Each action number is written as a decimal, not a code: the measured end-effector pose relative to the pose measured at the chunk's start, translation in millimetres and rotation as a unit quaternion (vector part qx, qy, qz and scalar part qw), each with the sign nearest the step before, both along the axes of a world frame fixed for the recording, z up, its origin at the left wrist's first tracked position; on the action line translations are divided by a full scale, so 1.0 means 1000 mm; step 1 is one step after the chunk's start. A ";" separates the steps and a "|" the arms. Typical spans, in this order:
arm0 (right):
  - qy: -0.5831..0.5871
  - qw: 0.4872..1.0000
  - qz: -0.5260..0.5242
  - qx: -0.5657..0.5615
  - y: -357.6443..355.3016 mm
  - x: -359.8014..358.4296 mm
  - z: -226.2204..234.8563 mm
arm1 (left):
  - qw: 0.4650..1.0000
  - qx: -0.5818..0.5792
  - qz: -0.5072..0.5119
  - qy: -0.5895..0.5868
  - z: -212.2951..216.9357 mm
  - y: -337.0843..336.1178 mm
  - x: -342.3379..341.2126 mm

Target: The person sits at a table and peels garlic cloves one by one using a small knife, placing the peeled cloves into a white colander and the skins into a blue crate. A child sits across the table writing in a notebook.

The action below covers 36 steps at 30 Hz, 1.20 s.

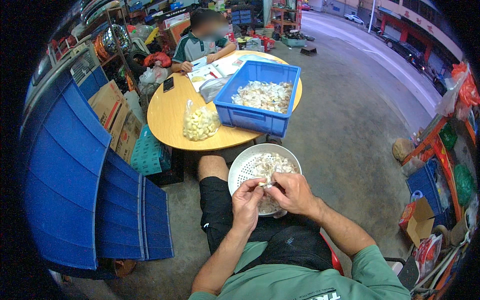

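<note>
My left hand (246,201) pinches a pale garlic clove (261,184) between thumb and fingertips, over the white colander (237,169) at my lap. My right hand (291,192) meets it there, its fingers closed around a thin, shiny, blade-like tool (270,184) whose handle is hidden in the grip. Papery garlic skins and cloves (275,164) lie inside the colander below. On the round wooden table (165,120) stands a blue plastic crate (255,119) with many unpeeled garlic cloves (265,96). Beside it sits a clear bag of peeled cloves (200,123).
Across the table a person (200,47) leans over an open book (205,75). A phone (168,84) and a grey pouch (212,89) lie on the tabletop. Blue panels (70,165) and cardboard boxes (111,112) stand at left. An orange rack (440,150) is at right, near the street.
</note>
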State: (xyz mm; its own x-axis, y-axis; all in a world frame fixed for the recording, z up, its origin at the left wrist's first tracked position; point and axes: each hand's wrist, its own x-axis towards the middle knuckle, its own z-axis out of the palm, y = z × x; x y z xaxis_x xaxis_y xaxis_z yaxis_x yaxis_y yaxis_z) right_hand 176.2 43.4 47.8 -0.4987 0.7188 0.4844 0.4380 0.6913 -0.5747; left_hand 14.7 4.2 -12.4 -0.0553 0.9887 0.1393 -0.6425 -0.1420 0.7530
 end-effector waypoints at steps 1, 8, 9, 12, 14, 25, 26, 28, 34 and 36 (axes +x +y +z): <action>-0.005 1.000 0.008 -0.002 0.000 0.001 -0.001 | 1.000 -0.007 -0.009 -0.015 0.000 0.000 0.001; 0.010 1.000 -0.025 -0.014 0.002 0.005 -0.001 | 0.981 -0.025 -0.090 -0.168 0.006 0.005 -0.006; 0.013 0.999 -0.041 -0.015 0.002 0.006 0.001 | 0.982 -0.024 -0.087 -0.164 0.005 0.005 -0.006; 0.000 0.999 -0.040 -0.015 0.000 0.004 0.006 | 0.986 -0.026 -0.074 -0.150 0.005 0.005 -0.003; -0.006 1.000 -0.026 -0.010 -0.002 0.002 0.010 | 0.988 -0.036 -0.059 -0.136 0.008 0.004 -0.001; -0.026 0.998 -0.029 0.040 -0.001 0.001 0.002 | 0.994 -0.012 -0.051 -0.092 0.008 0.002 0.003; -0.025 0.998 -0.028 0.043 -0.001 0.002 0.003 | 0.994 -0.013 -0.052 -0.093 0.009 0.002 0.003; -0.025 0.998 -0.027 0.048 0.000 0.002 0.003 | 0.994 -0.013 -0.053 -0.095 0.011 0.001 0.004; -0.026 0.998 -0.025 0.060 0.000 0.003 0.003 | 0.992 -0.021 -0.061 -0.108 0.011 0.000 0.006; -0.030 0.997 -0.023 0.066 0.000 0.004 0.004 | 0.992 -0.024 -0.065 -0.107 0.011 -0.001 0.005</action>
State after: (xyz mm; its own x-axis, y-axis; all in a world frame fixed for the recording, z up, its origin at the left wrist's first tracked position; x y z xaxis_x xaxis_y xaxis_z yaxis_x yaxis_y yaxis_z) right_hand 179.9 43.3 52.1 -0.4969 0.6739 0.5467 0.5020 0.7372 -0.4523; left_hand 20.0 3.7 -1.9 0.0496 0.9947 0.0904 -0.7991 -0.0148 0.6010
